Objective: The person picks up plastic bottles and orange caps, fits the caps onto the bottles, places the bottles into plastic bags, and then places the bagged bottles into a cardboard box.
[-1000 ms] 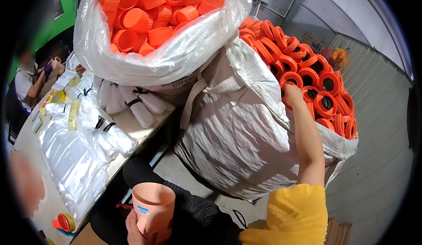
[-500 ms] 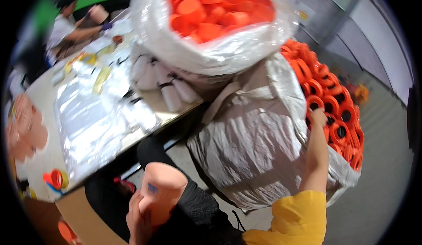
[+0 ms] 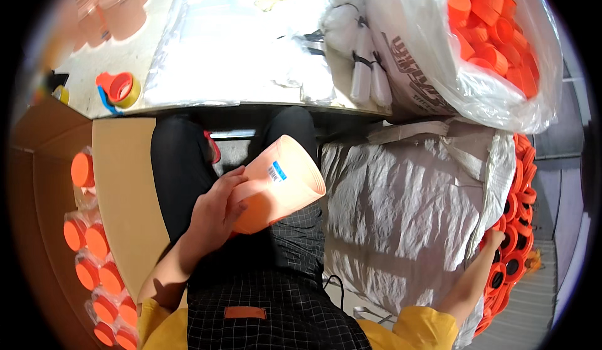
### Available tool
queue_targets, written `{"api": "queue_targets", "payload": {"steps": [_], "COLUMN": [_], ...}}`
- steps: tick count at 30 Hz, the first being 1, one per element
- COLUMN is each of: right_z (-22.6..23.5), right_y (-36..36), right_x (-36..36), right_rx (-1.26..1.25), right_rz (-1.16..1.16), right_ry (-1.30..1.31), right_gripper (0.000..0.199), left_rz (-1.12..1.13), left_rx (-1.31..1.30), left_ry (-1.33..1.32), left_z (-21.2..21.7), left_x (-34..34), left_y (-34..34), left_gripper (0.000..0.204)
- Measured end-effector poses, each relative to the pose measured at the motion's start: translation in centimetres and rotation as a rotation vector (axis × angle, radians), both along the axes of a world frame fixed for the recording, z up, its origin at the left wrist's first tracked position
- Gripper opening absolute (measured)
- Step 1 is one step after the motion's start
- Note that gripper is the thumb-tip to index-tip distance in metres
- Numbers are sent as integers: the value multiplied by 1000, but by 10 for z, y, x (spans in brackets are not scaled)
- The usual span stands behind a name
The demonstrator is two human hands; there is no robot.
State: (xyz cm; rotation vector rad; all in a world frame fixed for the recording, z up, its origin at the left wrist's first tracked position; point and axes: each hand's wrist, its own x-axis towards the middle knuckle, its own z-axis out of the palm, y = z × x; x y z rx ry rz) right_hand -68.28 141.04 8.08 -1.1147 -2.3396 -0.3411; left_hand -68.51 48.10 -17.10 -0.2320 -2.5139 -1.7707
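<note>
A peach plastic container (image 3: 282, 193) lies tilted in my left hand (image 3: 216, 215), above my lap. My fingers close around its lower part. Its wide, ridged mouth points to the right, and a small blue-and-white barcode label is stuck on its side. Off to the far right, my right hand (image 3: 494, 239) reaches in among orange ring-shaped lids (image 3: 513, 265) with dark centres. These fill a white woven sack (image 3: 389, 206). The fingers of that hand are mostly hidden by the lids and the sack's edge, so its grip does not show.
Clear plastic bags (image 3: 219, 42) and wrapped white bundles (image 3: 362, 68) cover the table ahead. Several peach containers (image 3: 119, 11) and a tape roll (image 3: 128, 91) sit to the left. A plastic-lined sack (image 3: 433, 49) holds orange caps (image 3: 495, 30). Orange-capped bottles (image 3: 97, 240) fill a carton (image 3: 125, 180).
My view has turned down and to the right-hand side no longer tilts. The peach container now leans further over to the right. My right hand stays among the orange lids.
</note>
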Motion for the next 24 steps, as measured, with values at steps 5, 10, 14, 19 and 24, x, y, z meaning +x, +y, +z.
{"api": "queue_targets", "payload": {"steps": [5,10,14,19,24], "right_z": [-15,38,-35,-170,-191], "right_y": [-74,-311,-436,-648,-665], "right_x": [-26,-64,-91,-103,-96], "right_rx": [-318,-10,-512,-747,-865], "right_rz": [28,608,1129,1866,2054], "right_ry": [543,697,534,-165,-225], "right_gripper": [72,66,52,75,68], "left_rz": [58,31,-57,-88,-39], "left_rx": [-22,33,189,369,425], "left_ry": [36,-19,-75,-52,-138], "left_z": [4,-2,-3,-8,-14], "left_x": [3,1,-1,2,8], "left_y": [4,-2,-8,-15,-28], "left_gripper": [40,41,39,37,36]}}
